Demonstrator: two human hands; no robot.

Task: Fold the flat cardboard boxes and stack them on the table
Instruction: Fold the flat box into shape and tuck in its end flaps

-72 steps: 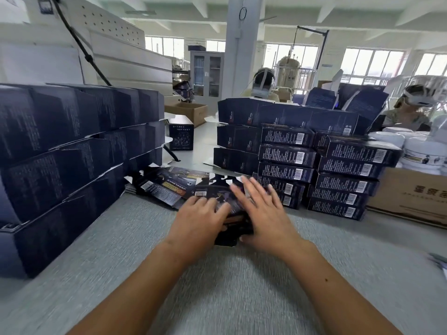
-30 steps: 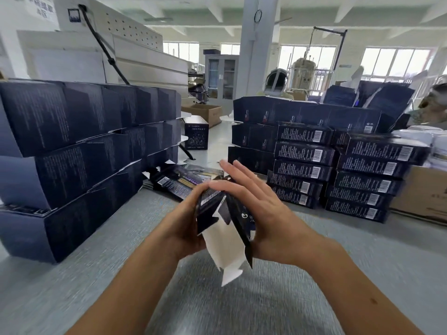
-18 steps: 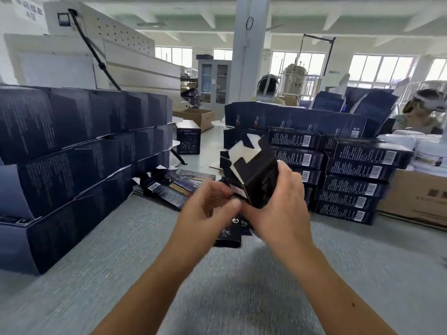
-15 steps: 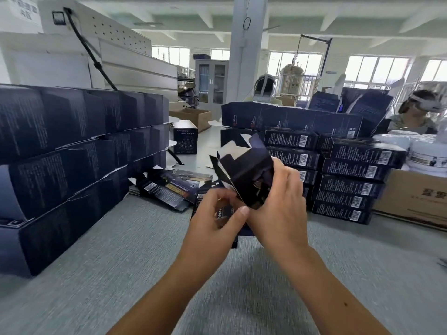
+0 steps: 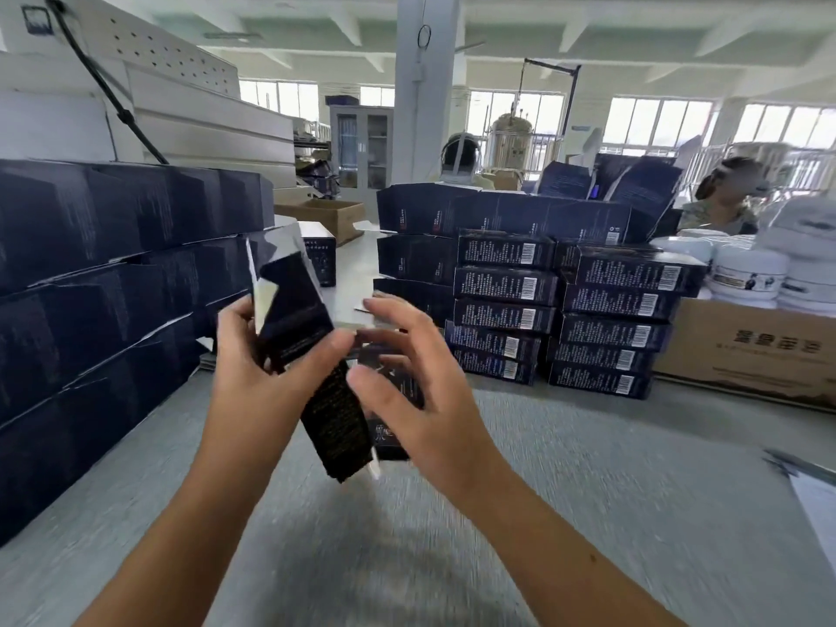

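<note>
Gripped half-folded cardboard box (image 5: 294, 319) between left hand (image 5: 253, 382) thumb and fingers, above desk (image 5: 588, 468). Found right hand (image 5: 425, 391) fingers spread, released, beside box. Noted stacked boxes (image 5: 506, 310) beyond fingertips.

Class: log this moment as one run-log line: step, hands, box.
step: folding box | left hand: grips box | right hand: at box, grip unclear | box: part-folded, held above table

Left hand (image 5: 253, 377) grips dark box (image 5: 294, 310) above table (image 5: 610, 481); right hand (image 5: 420, 400) spread beside it.
</note>
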